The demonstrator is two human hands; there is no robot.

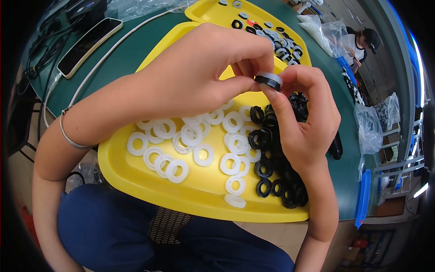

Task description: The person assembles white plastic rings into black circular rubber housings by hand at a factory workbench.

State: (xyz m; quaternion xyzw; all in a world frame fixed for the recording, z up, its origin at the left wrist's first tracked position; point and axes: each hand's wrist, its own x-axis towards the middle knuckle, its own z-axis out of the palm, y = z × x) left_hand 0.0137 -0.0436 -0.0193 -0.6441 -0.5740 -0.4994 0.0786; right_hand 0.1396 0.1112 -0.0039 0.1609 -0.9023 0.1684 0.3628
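Above the near yellow tray (pixel 136 181), my left hand (pixel 204 68) and my right hand (pixel 310 109) pinch one small ring assembly (pixel 269 80) between thumbs and fingers. Its upper layer is whitish and its lower layer black, the two lying flat together. White flat rings (pixel 204 154) are scattered over the left and middle of the tray, some overlapping. Black rings (pixel 264 187) are heaped along the tray's right side, partly hidden behind my right hand and wrist.
A farther yellow tray (pixel 204 10) holds several rings in black and white (pixel 283 43), plus a small red piece. At left a phone (pixel 89 47) lies on the green table (pixel 108 88) beside a white cable. Clear plastic bags (pixel 368 129) hang at right; another person (pixel 360 45) is beyond.
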